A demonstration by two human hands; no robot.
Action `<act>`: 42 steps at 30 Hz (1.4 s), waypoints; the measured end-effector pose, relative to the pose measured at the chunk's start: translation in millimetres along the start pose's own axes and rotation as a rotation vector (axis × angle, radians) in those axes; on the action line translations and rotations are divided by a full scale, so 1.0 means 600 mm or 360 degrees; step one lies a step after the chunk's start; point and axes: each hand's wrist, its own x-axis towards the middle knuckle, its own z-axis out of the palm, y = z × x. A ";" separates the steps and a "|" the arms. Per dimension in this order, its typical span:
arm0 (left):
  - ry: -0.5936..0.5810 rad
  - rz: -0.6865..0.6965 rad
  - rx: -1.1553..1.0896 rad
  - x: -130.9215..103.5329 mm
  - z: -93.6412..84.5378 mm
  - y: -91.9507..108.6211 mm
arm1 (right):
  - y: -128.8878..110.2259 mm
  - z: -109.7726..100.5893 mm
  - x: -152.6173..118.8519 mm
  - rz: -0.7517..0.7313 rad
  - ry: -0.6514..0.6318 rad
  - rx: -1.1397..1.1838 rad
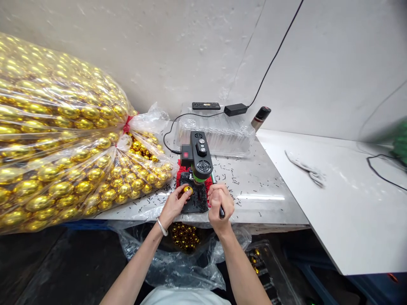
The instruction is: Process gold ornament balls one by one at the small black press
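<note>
The gold ball (188,190) is at centre frame, below the head of the black machine (202,159), pinched between thumb and fingers of the left hand (174,203); the right hand (221,200) wraps the lever handle (221,212); a loose pinch could let the slick ball skid, and an early pull might nip fingertips so near the head; black scraps (229,170) litter the shiny tabletop (251,212); a bulging bag (47,169) fills the left; a pale wall (174,51) spans the top.
</note>
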 end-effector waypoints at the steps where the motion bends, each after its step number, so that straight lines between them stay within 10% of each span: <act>1: 0.0004 0.0063 0.0132 0.002 -0.001 -0.001 | 0.000 0.000 -0.001 0.0003 -0.0007 -0.0003; 19: -0.0020 0.0799 0.1235 0.010 0.010 -0.002 | 0.004 -0.004 -0.005 -0.0039 -0.0032 -0.0008; 35: 0.0044 0.0755 0.1076 0.005 0.014 -0.015 | 0.079 0.022 -0.072 -0.0304 -0.0040 -0.0056; 42: 0.0049 0.0754 0.1040 0.013 0.015 -0.008 | 0.024 0.005 -0.014 -0.0066 0.0059 0.0003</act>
